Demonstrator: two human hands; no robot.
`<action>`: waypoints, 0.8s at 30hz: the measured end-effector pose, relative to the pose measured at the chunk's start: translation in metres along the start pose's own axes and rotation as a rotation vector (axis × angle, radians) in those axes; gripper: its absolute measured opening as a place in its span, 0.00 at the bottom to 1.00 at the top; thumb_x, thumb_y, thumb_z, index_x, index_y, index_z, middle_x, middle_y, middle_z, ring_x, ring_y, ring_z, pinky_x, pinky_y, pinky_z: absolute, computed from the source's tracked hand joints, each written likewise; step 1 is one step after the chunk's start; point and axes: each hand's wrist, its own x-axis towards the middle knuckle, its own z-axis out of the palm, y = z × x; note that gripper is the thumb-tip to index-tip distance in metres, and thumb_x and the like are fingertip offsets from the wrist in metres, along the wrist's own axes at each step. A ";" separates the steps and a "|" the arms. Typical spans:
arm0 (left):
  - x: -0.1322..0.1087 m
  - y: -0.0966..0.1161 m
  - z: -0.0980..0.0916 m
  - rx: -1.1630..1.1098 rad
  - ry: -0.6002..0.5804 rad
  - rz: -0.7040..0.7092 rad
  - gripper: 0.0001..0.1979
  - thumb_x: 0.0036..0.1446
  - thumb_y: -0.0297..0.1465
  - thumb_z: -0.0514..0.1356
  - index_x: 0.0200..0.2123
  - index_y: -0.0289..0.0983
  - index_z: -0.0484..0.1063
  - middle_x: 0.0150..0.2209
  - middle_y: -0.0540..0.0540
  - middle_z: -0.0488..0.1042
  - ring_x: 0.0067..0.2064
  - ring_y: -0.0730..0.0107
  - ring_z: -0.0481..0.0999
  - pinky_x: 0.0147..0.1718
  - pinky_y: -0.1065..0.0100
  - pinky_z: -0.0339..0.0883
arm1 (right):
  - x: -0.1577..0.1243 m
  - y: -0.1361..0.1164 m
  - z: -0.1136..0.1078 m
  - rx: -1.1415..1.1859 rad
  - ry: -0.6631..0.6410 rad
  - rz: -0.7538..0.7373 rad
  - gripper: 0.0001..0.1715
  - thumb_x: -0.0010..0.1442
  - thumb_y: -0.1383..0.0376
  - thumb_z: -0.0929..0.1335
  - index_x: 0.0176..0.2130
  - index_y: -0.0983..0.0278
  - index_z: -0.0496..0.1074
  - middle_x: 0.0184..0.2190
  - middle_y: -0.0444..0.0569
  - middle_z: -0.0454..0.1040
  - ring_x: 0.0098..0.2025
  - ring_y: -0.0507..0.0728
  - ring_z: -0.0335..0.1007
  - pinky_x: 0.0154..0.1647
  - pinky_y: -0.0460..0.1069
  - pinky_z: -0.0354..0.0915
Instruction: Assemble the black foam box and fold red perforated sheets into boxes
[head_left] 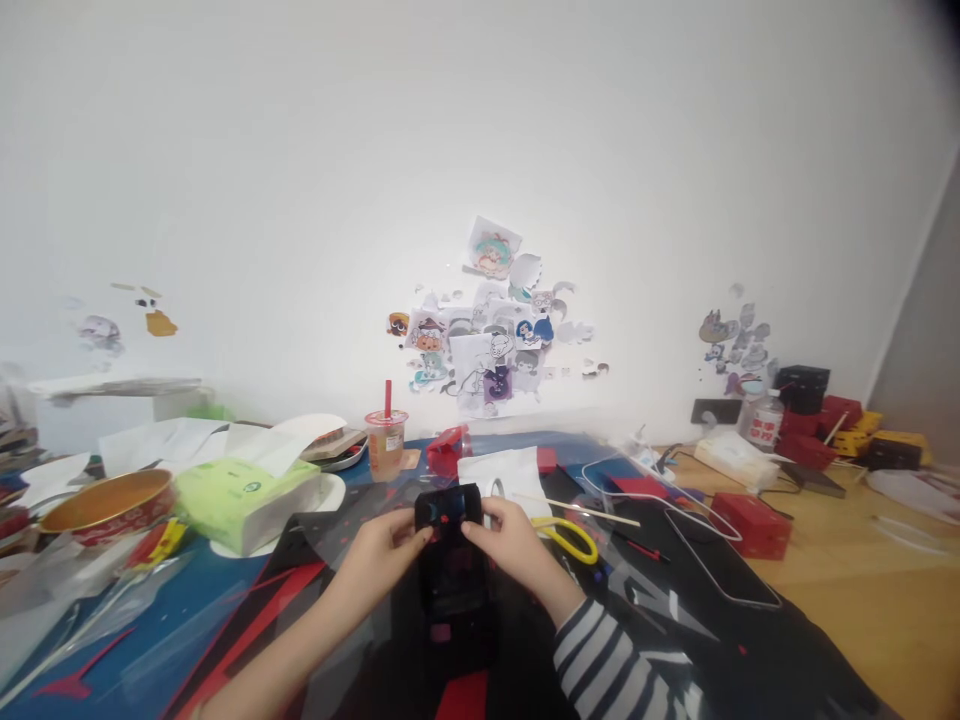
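Black is the colour of the small case (pixel 454 570) we are holding, low in the middle, right in front of us. Our left hand (pixel 388 548) pinches one side near its top, with the thumb on the front and the fingers bent round the edge. Our right hand (pixel 506 535) pinches the other side the same way. Both hands are nearly closed on it, but it hides some of our fingertips. We can't tell if its bottom touches the table cover (pixel 210 590). Lots of stuff crowds us. Just beside our right hand are yellow scissors (pixel 592 545) and a thin stick (pixel 596 512), so that side is tight. Further right, a phone (pixel 720 560) lies flat near a red box (pixel 750 527). Past the case, a cup (pixel 386 450) with a red straw (pixel 388 400) stands upright. On our left, a green pack (pixel 236 505) sits beside a big bowl (pixel 112 520). Far right, we see a bottle (pixel 766 422) standing up, and little cartoon pictures (pixel 491 345) are stuck on the wall (pixel 300 180) ahead.
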 end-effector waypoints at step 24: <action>-0.004 0.008 0.005 0.021 0.081 0.019 0.20 0.53 0.43 0.52 0.18 0.36 0.66 0.16 0.52 0.64 0.22 0.70 0.63 0.22 0.71 0.56 | -0.004 -0.007 0.005 0.147 -0.026 -0.140 0.15 0.59 0.60 0.62 0.33 0.66 0.74 0.31 0.49 0.73 0.37 0.56 0.68 0.40 0.50 0.64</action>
